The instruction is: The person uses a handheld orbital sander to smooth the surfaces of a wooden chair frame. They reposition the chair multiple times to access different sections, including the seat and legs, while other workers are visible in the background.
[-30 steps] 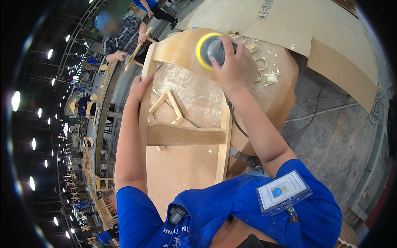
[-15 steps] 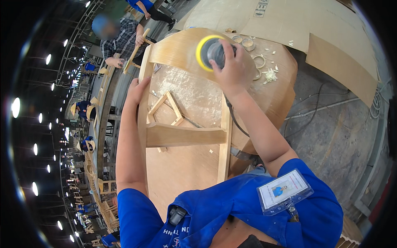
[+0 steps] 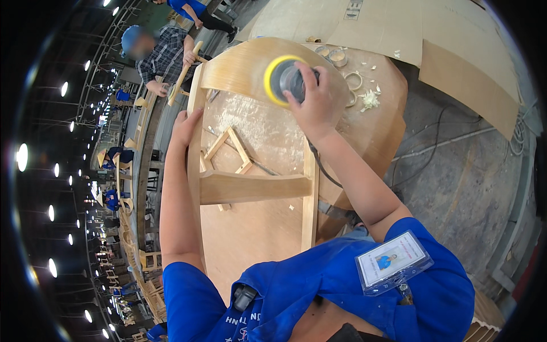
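A wooden chair frame [image 3: 254,188] lies on the worktable, with a broad curved panel [image 3: 233,68] across its far end. My right hand [image 3: 320,105] is closed over a round sander [image 3: 283,81] with a yellow-edged pad. The pad faces the curved panel and appears to touch it. At the left, my left hand [image 3: 187,126] grips the frame's long side rail [image 3: 195,97], its fingers partly hidden behind the wood. A dark hose or cord [image 3: 322,165] runs down from beneath my right wrist.
On the worktable [image 3: 379,134] are tins [image 3: 337,56], tape rings [image 3: 353,81] and pale shavings [image 3: 369,100]. A small angled wooden frame [image 3: 233,149] lies inside the chair frame. Cardboard sheets [image 3: 393,25] spread at the far right. Another person [image 3: 171,51] handles a wooden piece at far left.
My right hand has moved the sander slightly left and nearer to me over the curved panel. My left hand keeps its hold on the side rail. The whole view has shifted a little.
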### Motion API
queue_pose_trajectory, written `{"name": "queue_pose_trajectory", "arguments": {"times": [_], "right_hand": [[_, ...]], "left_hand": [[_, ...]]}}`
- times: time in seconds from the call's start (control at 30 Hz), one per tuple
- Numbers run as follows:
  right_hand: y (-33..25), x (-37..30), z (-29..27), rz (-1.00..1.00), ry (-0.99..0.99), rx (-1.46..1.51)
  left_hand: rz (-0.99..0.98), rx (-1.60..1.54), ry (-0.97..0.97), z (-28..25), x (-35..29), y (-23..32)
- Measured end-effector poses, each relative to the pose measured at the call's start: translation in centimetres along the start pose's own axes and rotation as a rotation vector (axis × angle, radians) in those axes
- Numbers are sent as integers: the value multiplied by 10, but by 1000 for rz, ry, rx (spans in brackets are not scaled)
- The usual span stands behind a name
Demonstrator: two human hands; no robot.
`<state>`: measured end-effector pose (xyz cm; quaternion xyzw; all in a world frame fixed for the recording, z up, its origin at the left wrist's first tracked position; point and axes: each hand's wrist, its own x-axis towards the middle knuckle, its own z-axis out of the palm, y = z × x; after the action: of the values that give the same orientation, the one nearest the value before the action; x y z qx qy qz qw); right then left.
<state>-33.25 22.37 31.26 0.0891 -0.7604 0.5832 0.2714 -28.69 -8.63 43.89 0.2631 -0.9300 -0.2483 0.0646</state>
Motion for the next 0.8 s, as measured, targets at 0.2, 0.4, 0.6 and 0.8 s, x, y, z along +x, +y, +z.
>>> {"name": "queue_pose_trajectory", "arguments": {"times": [0.2,0.4,0.6,0.8], "right_hand": [[9,7,1,65,28,72],[6,-7,4,27,2,37],[16,-2,5,-22,63,-32],[22,-3,5,38,79,-5]], "left_hand": [[-4,-55,4,1,-2,0],[8,-16,-6,-1,3,-4],[15,-38,16,0,3,-5],[-15,-46,-2,-2,8,-10]]}}
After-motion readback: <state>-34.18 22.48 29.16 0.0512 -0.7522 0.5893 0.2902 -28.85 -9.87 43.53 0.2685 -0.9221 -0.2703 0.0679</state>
